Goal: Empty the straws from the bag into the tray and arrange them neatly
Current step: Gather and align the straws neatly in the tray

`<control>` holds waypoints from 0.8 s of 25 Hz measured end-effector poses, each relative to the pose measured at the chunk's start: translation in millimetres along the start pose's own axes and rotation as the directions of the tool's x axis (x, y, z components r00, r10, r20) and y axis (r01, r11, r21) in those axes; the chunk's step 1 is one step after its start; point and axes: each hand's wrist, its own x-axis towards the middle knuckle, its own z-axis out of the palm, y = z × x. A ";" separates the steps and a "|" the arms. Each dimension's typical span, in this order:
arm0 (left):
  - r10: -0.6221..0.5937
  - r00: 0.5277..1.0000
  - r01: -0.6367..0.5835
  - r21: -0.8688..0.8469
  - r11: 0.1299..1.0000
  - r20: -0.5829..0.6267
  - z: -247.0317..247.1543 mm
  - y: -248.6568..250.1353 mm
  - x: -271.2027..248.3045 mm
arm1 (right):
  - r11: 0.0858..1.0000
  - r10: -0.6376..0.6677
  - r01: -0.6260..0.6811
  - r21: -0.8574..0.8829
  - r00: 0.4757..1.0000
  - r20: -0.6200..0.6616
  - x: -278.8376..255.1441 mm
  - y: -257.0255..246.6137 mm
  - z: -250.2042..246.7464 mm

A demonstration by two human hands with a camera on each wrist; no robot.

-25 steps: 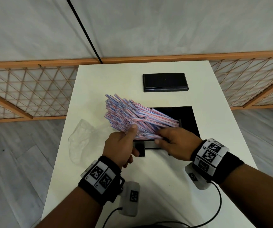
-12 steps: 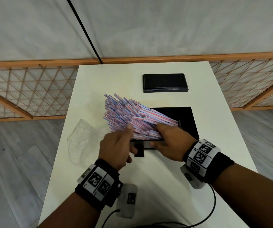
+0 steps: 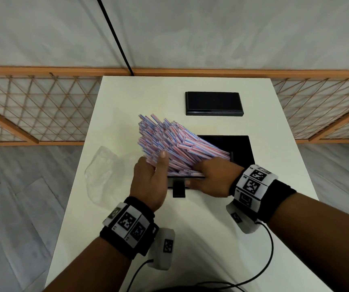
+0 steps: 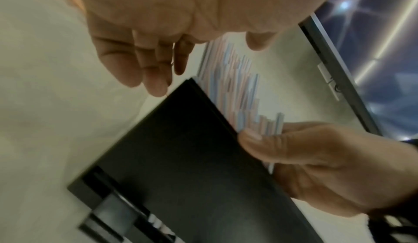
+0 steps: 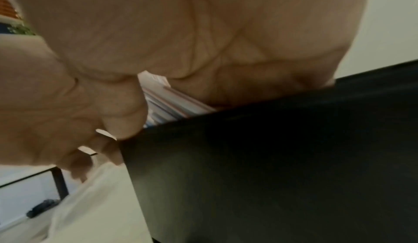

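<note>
Striped straws (image 3: 169, 144) fanned far-left over black tray (image 3: 241, 148); right hand (image 3: 213, 178) clamped on near ends, left hand (image 3: 151, 182) loosely cupping beside.

White table (image 3: 253, 228), black lid (image 3: 214, 103) at far end, wooden lattice fence (image 3: 36, 108) beyond.

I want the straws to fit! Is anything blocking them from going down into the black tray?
Nothing visible blocks them. The straws already lean into the tray, fanning out over its left edge. Only the left hand and right hand touch the bundle.
</note>
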 end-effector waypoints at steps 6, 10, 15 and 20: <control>-0.079 0.981 0.100 -0.116 0.988 0.176 9.8 1.3 -3.8 | 0.987 0.066 -0.036 -0.156 0.979 0.192 7.2 -2.2 -18.0; -0.078 0.976 0.103 -0.115 0.988 0.203 15.7 -7.8 -2.9 | 0.995 0.061 -0.040 -0.091 0.970 0.237 9.6 1.7 -28.1; 0.000 0.989 0.017 -0.114 0.993 0.148 26.8 -22.5 3.3 | 0.988 0.114 -0.077 -0.135 0.949 0.294 11.0 -1.0 -27.0; 0.014 0.993 -0.004 -0.087 0.996 0.114 31.7 -24.8 8.3 | 0.999 0.031 -0.023 -0.038 0.973 0.227 10.3 -2.1 -21.4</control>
